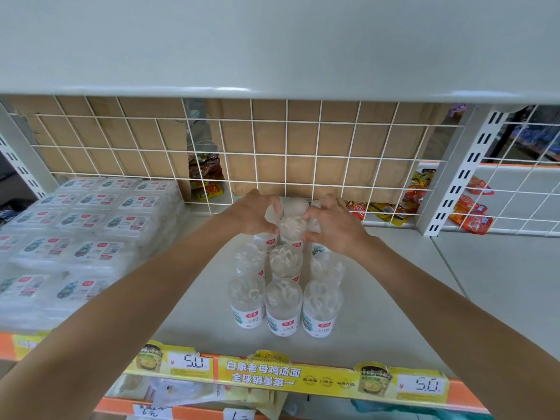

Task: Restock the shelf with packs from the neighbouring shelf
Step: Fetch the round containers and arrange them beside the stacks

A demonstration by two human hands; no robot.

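Observation:
Several clear round packs with white labels stand in three short rows on the white shelf. Both my arms reach to the back of the rows. My left hand and my right hand grip, from either side, one clear pack that sits on top of the rear packs. More clear packs show behind the fingers, close to the wire grid. To the left lie stacks of flat clear packs with red and teal labels.
A white wire grid backs the shelf, with cardboard behind it. Orange and red snack sachets lie beyond the grid on the right. A white upright post stands right. The upper shelf overhangs. Yellow price strips line the front edge.

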